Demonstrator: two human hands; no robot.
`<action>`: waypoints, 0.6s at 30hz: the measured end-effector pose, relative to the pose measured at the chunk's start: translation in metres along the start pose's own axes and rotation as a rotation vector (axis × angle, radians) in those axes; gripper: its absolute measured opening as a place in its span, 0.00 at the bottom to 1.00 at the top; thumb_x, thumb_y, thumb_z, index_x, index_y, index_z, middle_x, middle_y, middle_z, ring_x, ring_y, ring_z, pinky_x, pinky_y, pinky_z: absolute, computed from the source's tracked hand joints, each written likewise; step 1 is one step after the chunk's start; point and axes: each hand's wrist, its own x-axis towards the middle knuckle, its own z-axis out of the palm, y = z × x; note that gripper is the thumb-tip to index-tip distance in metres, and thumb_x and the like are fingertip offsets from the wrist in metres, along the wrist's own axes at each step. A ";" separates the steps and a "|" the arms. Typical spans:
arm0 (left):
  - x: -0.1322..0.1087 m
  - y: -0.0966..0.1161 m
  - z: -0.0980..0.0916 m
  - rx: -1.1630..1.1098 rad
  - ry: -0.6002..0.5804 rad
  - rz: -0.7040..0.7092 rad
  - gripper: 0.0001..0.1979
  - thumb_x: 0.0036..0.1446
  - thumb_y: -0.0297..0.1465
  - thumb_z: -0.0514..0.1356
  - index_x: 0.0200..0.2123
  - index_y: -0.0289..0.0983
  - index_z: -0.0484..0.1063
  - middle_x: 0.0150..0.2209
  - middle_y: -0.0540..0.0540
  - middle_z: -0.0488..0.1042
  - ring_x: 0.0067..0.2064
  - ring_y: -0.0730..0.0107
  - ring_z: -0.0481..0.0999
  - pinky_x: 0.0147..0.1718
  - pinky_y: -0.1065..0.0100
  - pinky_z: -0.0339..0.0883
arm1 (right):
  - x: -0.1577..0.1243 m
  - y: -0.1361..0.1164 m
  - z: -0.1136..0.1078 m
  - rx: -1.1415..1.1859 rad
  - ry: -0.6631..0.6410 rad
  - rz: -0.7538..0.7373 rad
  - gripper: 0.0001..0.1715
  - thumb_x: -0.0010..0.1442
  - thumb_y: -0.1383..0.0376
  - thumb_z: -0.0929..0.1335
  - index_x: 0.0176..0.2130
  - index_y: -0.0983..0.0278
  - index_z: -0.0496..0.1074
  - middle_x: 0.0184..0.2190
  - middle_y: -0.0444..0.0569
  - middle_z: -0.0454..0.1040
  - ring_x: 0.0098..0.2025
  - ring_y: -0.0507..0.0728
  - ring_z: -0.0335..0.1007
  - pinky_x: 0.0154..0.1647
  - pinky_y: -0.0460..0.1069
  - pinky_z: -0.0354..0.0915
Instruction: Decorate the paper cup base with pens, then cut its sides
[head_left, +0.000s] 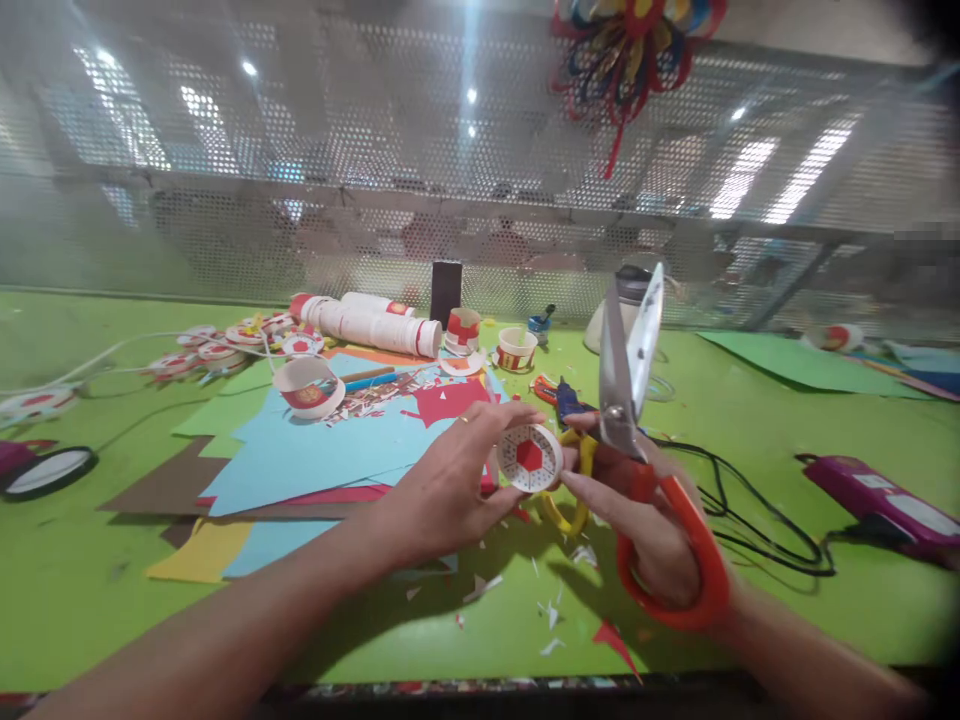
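Observation:
My left hand (450, 480) pinches a small round paper cup base (529, 456), white with a red hexagon and dark marks around it. It is tilted so that this face points toward me. Orange-handled scissors (618, 415) are in my right hand (652, 540), blades upright and slightly apart. Fingertips of the right hand also reach the edge of the cup base. Behind and below it lie yellow-handled scissors (566, 515), partly hidden by the hands. White and red paper scraps (551, 612) are scattered on the green table under the hands.
Coloured paper sheets (315, 440) lie left of centre, with a cut paper cup (309, 388) on them. Stacked cups (367, 325) rest behind. A blue glue gun (574, 398) is beyond my hands. A purple device (877, 500) with a black cord lies right.

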 end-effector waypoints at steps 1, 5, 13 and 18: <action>0.000 -0.001 0.001 -0.004 -0.002 0.000 0.31 0.52 0.21 0.61 0.58 0.41 0.55 0.53 0.43 0.69 0.53 0.61 0.70 0.50 0.60 0.69 | -0.001 -0.001 0.001 -0.009 -0.002 -0.002 0.25 0.55 0.64 0.74 0.52 0.55 0.69 0.37 0.46 0.75 0.39 0.55 0.74 0.40 0.50 0.72; -0.001 -0.002 0.004 -0.003 0.000 0.001 0.29 0.54 0.23 0.60 0.58 0.42 0.56 0.52 0.43 0.69 0.51 0.63 0.71 0.48 0.61 0.70 | -0.003 -0.006 0.004 -0.069 -0.024 -0.037 0.24 0.55 0.63 0.73 0.51 0.56 0.69 0.35 0.45 0.75 0.36 0.54 0.74 0.40 0.51 0.72; -0.001 -0.002 0.006 0.096 0.046 0.064 0.25 0.57 0.28 0.62 0.56 0.41 0.56 0.48 0.42 0.70 0.48 0.63 0.70 0.45 0.61 0.70 | -0.001 -0.013 0.005 -0.163 0.004 -0.021 0.20 0.55 0.62 0.72 0.48 0.56 0.69 0.33 0.45 0.74 0.34 0.55 0.74 0.37 0.51 0.73; 0.001 -0.001 0.004 0.134 0.044 0.063 0.24 0.58 0.30 0.62 0.55 0.41 0.57 0.47 0.42 0.68 0.47 0.63 0.70 0.44 0.61 0.70 | 0.000 -0.009 0.007 -0.166 0.012 -0.019 0.23 0.53 0.62 0.73 0.49 0.58 0.69 0.33 0.45 0.73 0.35 0.55 0.74 0.39 0.52 0.73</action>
